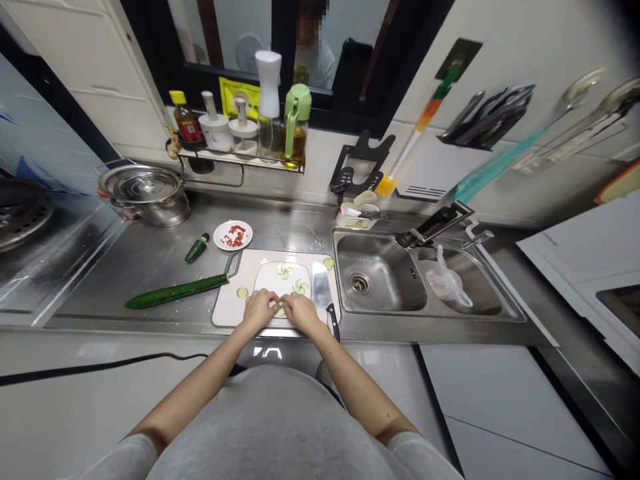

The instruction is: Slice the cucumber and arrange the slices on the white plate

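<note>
My left hand and my right hand meet over the near edge of a white square plate. Their fingertips are closed together at thin cucumber slices, which they partly hide. Two pinwheels of cucumber slices, one at the back and one at the right, lie on the plate. Under it is a pale cutting board. A kitchen knife lies on the board beside my right hand, handle towards me. Single cucumber rounds rest at the board's left and far right corner.
Left of the board lie a long cucumber and a short cucumber piece. A small plate holds red bits. A lidded steel pot stands further left. The double sink adjoins the board's right side, with a plastic bag inside.
</note>
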`<state>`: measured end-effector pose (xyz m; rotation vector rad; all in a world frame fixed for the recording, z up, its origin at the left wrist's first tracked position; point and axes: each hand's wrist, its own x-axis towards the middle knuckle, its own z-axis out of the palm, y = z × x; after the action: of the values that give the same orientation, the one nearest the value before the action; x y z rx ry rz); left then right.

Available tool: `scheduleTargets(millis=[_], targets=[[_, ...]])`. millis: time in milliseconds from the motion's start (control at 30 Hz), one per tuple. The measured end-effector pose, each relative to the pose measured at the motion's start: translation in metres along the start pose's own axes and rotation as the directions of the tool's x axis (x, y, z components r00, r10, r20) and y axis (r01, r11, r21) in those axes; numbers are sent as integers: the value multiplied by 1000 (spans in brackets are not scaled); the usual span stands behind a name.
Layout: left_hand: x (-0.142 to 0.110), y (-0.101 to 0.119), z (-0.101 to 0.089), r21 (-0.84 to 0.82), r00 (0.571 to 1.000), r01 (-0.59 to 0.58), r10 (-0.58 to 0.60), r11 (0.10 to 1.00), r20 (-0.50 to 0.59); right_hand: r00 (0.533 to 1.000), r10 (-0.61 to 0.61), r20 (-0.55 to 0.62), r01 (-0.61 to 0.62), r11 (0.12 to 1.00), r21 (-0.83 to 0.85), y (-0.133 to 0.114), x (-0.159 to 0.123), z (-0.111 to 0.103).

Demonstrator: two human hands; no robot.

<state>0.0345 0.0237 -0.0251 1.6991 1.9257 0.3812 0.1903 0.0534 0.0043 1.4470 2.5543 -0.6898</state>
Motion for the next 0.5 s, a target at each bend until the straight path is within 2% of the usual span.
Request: scheduleTargets(millis=[500], targets=[[1, -11, 2, 10, 999, -34, 34, 999, -22, 998, -35, 46, 38, 996, -76, -4, 1, -2]])
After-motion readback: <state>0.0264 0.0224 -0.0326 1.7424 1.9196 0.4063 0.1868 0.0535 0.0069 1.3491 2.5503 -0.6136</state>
